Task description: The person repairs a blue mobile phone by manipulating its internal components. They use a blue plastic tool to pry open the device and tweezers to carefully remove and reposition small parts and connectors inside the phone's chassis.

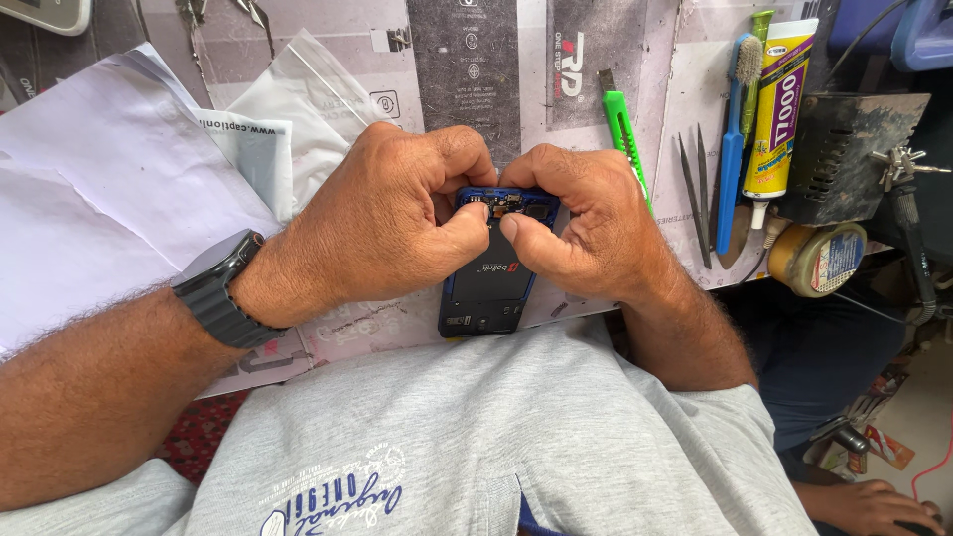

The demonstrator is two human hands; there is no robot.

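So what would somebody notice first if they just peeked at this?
Probably the two hands in the middle, left hand and right hand, both gripping an opened phone with its dark insides showing. Next, the bright green knife and yellow glue tube lying at the right.

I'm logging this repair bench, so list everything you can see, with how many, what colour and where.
opened phone: one, blue frame with black inside, bench centre, held by both hands
utility knife: one, green, right of the hands
tweezers: two, dark metal, right of the knife
toothbrush: one, blue, beside the tweezers
glue tube: one, yellow and white, far right
round tin: one, tan, right edge of the bench
white paper: a few sheets, left side
clear plastic bag: one, upper left
work mat: one, grey, under everything
wristwatch: one, black, left wrist
left hand: on the phone's top end
right hand: on the phone's top end
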